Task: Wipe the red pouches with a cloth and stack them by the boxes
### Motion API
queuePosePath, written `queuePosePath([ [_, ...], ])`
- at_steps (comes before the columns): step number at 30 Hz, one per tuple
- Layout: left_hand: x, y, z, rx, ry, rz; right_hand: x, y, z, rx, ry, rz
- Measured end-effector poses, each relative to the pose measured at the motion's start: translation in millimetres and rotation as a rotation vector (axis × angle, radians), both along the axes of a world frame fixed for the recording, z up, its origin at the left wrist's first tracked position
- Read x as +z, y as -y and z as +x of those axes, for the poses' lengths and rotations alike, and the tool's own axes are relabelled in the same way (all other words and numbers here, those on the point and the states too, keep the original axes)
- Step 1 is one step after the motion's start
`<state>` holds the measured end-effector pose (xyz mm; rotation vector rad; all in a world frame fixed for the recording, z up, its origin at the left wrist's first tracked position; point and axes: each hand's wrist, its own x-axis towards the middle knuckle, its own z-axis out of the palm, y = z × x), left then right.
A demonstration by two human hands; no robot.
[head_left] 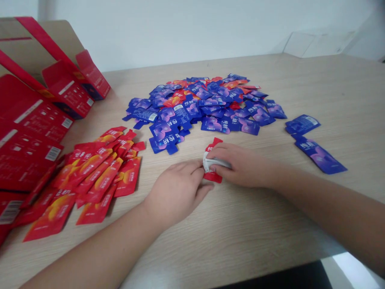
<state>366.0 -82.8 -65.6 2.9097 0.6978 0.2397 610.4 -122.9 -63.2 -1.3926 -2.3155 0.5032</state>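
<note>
Near the middle of the table lies a red sachet (214, 177) with a crumpled white tissue or wipe (207, 161) across its middle. My right hand (237, 164) is closed on the white tissue and presses it against the sachet. From the other side, the curled fingers of my left hand (180, 188) meet the sachet's left edge and hold it, with the thumb pointing toward its lower end. Both hands hide part of the sachet. Just beyond them is a heap of purple sachets (222, 100) with some red ones mixed in.
A loose pile of red sachets (99, 172) lies to the left. Behind it stand open red cardboard boxes (39, 116) with barcodes. Two purple sachets (320, 154) lie apart on the right. A clear plastic holder (313, 44) stands at the back right by the wall.
</note>
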Motion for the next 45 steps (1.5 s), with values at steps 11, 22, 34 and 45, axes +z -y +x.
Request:
queuePosePath([
  [11,1.5,36,9,-0.052,-0.090,0.083,-4.4,-1,-1,-0.050,0.042,0.047],
  [22,11.8,39,15,-0.037,-0.246,-0.040,-4.6,7,-20,-0.020,0.019,0.117],
  [34,14.1,41,24,-0.059,-0.291,0.046,-16.2,-31,1,-0.290,0.147,0.170],
  [45,6.7,35,26,-0.005,-0.108,0.043,-29.8,-49,33,-0.479,0.053,0.213],
])
